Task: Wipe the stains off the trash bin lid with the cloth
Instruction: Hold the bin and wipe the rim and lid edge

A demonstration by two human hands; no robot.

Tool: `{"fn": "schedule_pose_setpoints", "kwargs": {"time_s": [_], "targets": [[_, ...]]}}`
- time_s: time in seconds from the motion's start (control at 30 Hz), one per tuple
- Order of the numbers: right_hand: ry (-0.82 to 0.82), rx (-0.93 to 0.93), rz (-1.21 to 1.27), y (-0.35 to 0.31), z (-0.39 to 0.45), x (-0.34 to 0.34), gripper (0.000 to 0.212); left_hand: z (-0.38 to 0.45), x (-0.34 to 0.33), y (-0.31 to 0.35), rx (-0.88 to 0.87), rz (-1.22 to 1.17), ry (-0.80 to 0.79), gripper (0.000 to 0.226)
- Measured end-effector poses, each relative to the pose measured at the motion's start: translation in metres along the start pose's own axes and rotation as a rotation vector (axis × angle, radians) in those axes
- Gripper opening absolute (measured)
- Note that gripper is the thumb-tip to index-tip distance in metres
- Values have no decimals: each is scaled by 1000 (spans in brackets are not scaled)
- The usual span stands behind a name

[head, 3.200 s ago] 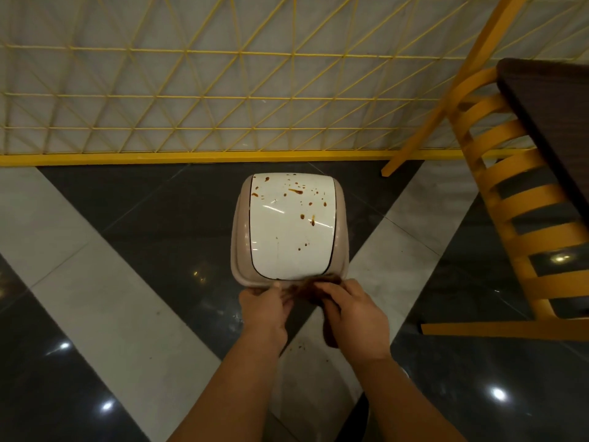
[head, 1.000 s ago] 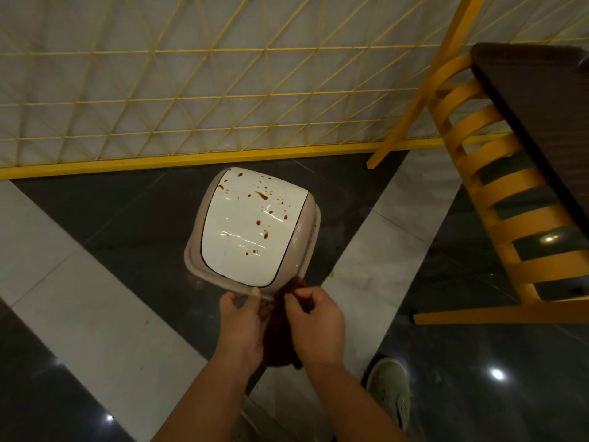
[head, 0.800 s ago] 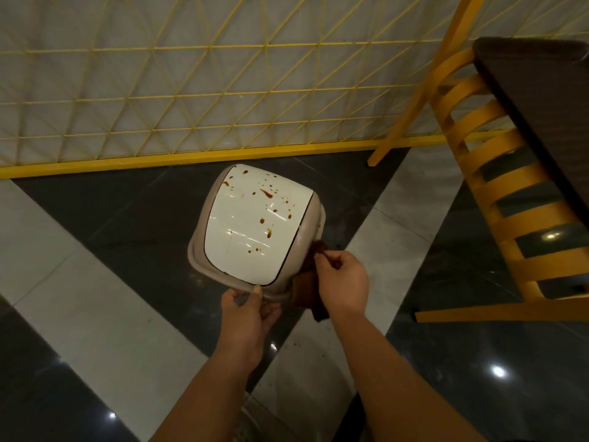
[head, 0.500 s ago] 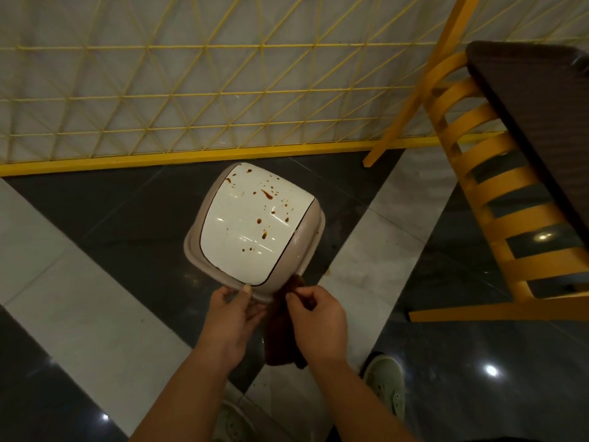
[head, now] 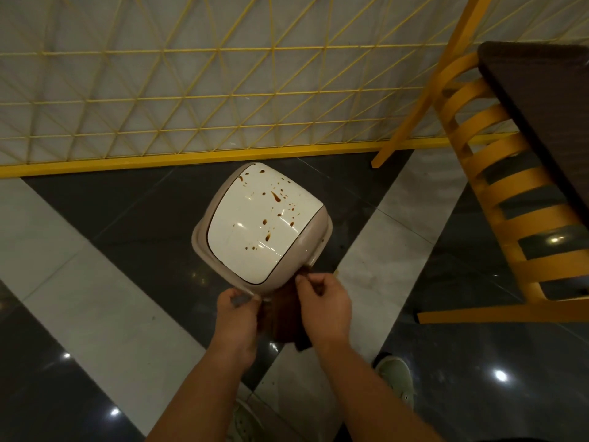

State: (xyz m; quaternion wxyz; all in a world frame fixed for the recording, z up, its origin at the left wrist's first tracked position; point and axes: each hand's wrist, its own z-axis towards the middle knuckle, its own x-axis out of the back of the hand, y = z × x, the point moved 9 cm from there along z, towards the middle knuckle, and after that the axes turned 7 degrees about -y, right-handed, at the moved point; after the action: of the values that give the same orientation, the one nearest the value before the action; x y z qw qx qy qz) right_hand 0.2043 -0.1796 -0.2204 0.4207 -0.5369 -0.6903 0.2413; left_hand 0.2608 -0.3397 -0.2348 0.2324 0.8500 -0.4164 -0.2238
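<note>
A beige trash bin with a glossy white lid [head: 255,231] stands on the floor, turned at an angle. Brown stains [head: 275,196] are spattered over the lid's far and right parts. My left hand [head: 237,317] pinches the bin's near rim. My right hand [head: 323,306] grips a dark brown cloth [head: 283,317] just below the bin's near right corner. The cloth hangs between my two hands, below the lid and off its white surface.
A yellow wire-grid fence [head: 197,100] with a yellow base rail runs along behind the bin. A yellow slatted chair [head: 497,199] and a dark table [head: 541,110] stand to the right. My shoes [head: 396,381] show on the glossy grey and white tiled floor.
Since half a second ago the hands hold nearly the same places at the bin's near rim. Earlier the right hand carried the cloth up to the bin's right side and came back.
</note>
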Motion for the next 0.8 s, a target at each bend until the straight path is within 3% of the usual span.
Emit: {"fn": "schedule_pose_setpoints", "kwargs": {"time_s": [0.17,0.4,0.67,0.8], "targets": [[111,-23,12,-24,42,33,5,4,1,1,16,-38,-58,36],[-54,-24,-24,10,-12,-17,3,5,3,2,-29,35,-29,25],[148,-25,-54,-38,65,45,1,11,4,7,-13,9,-78,35],[66,52,-82,-21,33,14,7,13,1,4,-30,2,-46,35]]}}
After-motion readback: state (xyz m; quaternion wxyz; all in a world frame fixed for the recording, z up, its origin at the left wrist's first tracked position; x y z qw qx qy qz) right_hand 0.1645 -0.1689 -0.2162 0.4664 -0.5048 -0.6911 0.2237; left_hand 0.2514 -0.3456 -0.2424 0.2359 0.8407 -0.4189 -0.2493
